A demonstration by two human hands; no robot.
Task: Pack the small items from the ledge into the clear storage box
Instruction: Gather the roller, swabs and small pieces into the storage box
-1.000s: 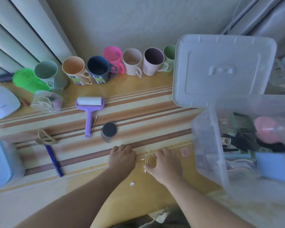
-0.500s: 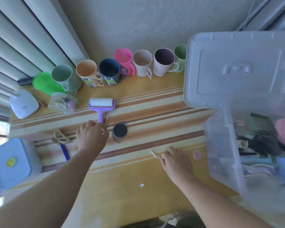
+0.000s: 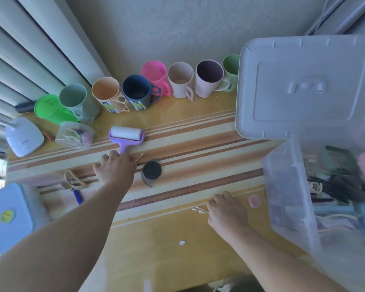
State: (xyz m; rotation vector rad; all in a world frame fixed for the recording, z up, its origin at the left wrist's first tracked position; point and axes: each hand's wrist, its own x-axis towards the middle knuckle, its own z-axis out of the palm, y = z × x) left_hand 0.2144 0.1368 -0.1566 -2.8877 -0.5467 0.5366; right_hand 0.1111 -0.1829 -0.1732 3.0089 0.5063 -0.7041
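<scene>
No lettering reads clearly: the white device (image 3: 24,136) near the ledge's left edge and the green mug (image 3: 230,69) carry blurred marks.

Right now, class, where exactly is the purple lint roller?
In the head view, the purple lint roller lies left of centre on the striped ledge, in front of the navy mug, its handle under the left hand.

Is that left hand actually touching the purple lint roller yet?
Touching. In the head view the left hand covers the lower end of the purple lint roller, whose handle runs under the fingers with no gap; whether they grip it is hidden.
</scene>
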